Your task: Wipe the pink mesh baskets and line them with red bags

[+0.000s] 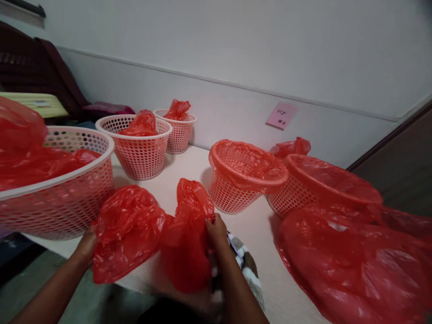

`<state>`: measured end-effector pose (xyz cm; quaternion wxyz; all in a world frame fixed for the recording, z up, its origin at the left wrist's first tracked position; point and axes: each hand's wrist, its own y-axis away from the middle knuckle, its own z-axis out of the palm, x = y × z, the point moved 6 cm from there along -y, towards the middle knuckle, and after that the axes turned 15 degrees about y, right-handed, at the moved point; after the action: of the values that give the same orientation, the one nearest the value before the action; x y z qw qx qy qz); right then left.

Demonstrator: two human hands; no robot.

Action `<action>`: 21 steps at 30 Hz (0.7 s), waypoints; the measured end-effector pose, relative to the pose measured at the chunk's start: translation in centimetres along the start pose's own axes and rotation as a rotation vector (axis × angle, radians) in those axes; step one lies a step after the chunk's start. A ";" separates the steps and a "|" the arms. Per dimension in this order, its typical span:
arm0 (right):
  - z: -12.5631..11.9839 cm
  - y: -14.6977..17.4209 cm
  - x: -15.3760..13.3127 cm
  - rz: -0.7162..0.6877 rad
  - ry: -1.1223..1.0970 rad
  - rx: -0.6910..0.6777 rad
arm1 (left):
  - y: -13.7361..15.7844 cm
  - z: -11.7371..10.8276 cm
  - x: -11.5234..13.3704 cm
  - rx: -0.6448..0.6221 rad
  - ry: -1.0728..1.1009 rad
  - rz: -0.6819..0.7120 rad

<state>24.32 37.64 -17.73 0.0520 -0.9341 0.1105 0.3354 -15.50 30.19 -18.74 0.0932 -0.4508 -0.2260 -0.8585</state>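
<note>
A crinkled red plastic bag (130,229) spreads over a white perforated basket (143,272) at the table's near edge, its right part bunched upward. My right hand (217,230) pinches the right side of the bag. At the bag's left edge my left hand (88,243) grips it, with the fingertips hidden behind the plastic. Most of the basket beneath is covered by the bag. A patterned brown, white and grey cloth (248,265) lies under my right forearm.
White baskets with red bags inside stand at left: a large one (91,180), a middle one (140,155) and a far one (180,137). Bag-lined baskets (232,193) (293,198) stand right. Loose red bags (354,270) fill the right front. A pink note (281,115) is on the wall.
</note>
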 end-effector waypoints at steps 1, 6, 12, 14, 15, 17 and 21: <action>-0.3 0.0 -0.1 0.002 0.004 0.010 | 0.0 0.0 0.0 -0.005 -0.007 0.007; -1.2 0.7 -1.8 -0.090 0.012 0.028 | -0.4 -0.3 -0.3 -0.026 -0.041 0.029; 3.1 3.1 -4.9 -0.339 0.241 -0.098 | -0.2 0.3 -0.2 -0.047 -0.122 0.089; 4.9 3.7 -5.5 -0.386 0.308 -0.129 | -0.1 0.7 -0.1 -0.057 -0.166 0.107; 5.6 4.0 -5.7 -0.409 0.334 -0.135 | 0.0 1.0 0.0 -0.062 -0.188 0.113; 6.3 4.4 -6.0 -0.449 0.361 -0.128 | 0.1 1.3 0.1 -0.065 -0.227 0.126; 6.0 4.3 -6.0 -0.475 0.322 -0.063 | 0.4 1.9 0.3 -0.069 -0.272 0.148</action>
<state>15.12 35.54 -18.62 0.0817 -0.9763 -0.1152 0.1643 -14.12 30.78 -17.41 0.1094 -0.5812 -0.1732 -0.7876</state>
